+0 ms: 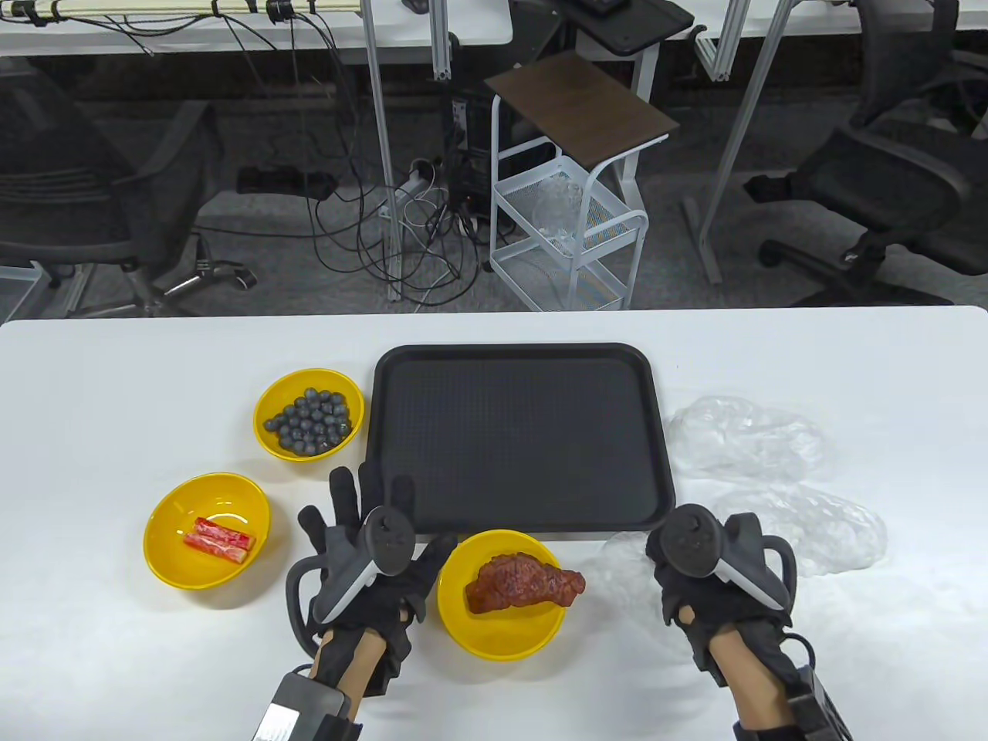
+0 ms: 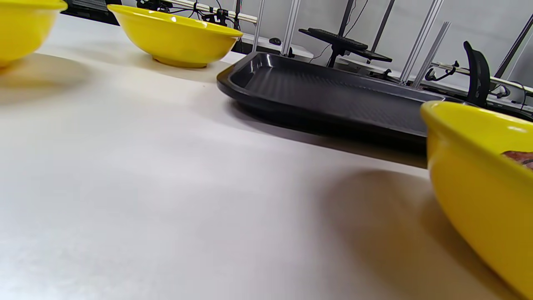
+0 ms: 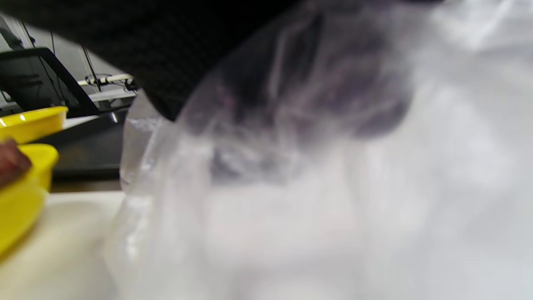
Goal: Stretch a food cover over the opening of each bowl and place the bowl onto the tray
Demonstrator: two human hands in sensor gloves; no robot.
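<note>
Right hand [image 1: 698,575] grips a clear food cover [image 3: 291,187] near the tabletop's front edge, beside the meat bowl [image 1: 500,594].
Left hand [image 1: 363,548] lies relaxed, fingers spread and holding nothing; it should likely steady the bowl while the cover is spread wide. The tray [image 1: 515,438] holds no bowls.

In the right wrist view a clear crinkled plastic food cover [image 3: 316,200] fills most of the frame as a blur, veiling the right hand's black gloved fingers [image 3: 291,83], so their grip cannot be told. The yellow bowl of brown meat [image 2: 479,200] is cut off at the left wrist view's right edge.
</note>
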